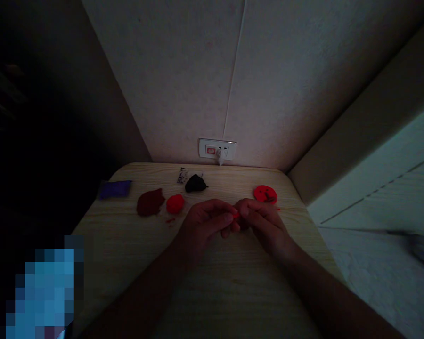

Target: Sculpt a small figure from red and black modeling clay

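Wood-grain tabletop (233,292) abuts the wall (176,84). Left of the grip lie purple packet (115,189), dark-red clay slab (150,203), red clay lump (175,204), black lump (195,183). Left hand (207,220) pinches small red piece (236,215); right hand (266,225) adjoins, closure indeterminate. Just beyond it: black-marked red disc (262,192).

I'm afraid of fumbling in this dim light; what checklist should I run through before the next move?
1. Small bright red clay-like piece pinched in left hand: ok.
2. Right hand gripping that piece too: cannot tell; its fingertips are right beside it.
3. Flat, round, bright red disc with dark marks lying on the pale wood-grain table: ok.
4. Purple rectangular packet fully on the tabletop: cannot tell; its left end meets the dark edge.
5. Tabletop free of tiny red scraps: not ok; some lie near the rounded bright red lump.
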Available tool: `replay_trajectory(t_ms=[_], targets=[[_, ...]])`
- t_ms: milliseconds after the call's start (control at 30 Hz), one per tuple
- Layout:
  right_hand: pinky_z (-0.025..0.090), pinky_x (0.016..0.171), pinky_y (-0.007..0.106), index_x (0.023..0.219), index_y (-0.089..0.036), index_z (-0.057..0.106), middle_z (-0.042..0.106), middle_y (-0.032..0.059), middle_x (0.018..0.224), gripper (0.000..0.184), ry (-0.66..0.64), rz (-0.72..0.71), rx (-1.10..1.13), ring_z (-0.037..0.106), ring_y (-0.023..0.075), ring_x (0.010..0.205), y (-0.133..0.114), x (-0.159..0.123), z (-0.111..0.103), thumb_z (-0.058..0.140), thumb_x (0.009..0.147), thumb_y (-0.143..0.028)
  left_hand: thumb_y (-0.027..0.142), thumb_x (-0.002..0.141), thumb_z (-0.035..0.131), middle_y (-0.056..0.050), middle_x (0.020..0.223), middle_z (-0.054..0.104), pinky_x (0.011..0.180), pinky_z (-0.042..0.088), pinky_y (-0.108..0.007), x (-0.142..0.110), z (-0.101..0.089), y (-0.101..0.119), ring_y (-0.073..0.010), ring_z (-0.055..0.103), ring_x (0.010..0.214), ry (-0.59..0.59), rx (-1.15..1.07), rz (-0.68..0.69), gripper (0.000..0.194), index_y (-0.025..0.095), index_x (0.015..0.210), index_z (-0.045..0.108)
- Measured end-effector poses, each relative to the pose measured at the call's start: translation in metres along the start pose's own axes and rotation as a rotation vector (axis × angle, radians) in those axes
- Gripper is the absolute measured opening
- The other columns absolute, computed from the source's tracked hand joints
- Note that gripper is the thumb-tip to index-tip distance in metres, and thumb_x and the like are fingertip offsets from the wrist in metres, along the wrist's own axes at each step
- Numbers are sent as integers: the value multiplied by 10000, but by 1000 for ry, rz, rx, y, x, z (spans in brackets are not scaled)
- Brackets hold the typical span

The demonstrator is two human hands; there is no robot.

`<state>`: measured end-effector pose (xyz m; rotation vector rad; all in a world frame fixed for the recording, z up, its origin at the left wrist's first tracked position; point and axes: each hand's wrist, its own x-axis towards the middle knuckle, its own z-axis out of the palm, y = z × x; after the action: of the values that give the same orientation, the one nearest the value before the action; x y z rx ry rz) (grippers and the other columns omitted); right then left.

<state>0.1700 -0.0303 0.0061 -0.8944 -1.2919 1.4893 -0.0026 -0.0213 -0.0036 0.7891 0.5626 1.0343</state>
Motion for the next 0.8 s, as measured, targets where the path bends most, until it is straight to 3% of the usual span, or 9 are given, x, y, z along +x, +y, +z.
replay_trajectory(t_ms=[167, 500, 800], targets=[[465, 632, 259, 778, -178, 716, 646, 8, 678, 254, -1, 11, 34, 586, 142, 647, 1, 0, -1, 703, 928, -383, 288, 752, 876, -51, 692, 768, 578, 425, -246, 0, -1, 1, -116, 602, 581, -36, -69, -5, 159, 177, 848, 814], [482, 636, 279, 761, -185, 687, 669, 2, 657, 265, -18, 53, 58, 624, 151, 604, -2, -1, 3, 699, 929, -390, 258, 766, 842, -86, 770, 803, 554, 433, -252, -1, 0, 4, -159, 668, 626, -103, -131, -55, 182, 167, 920, 811], [478, 633, 270, 748, -186, 670, 642, -9, 644, 295, -34, 40, 41, 626, 145, 608, -2, 0, 2, 686, 953, -398, 250, 770, 867, -73, 718, 797, 545, 440, -218, -2, 3, 4, -125, 654, 597, -59, -98, -42, 137, 173, 877, 827]])
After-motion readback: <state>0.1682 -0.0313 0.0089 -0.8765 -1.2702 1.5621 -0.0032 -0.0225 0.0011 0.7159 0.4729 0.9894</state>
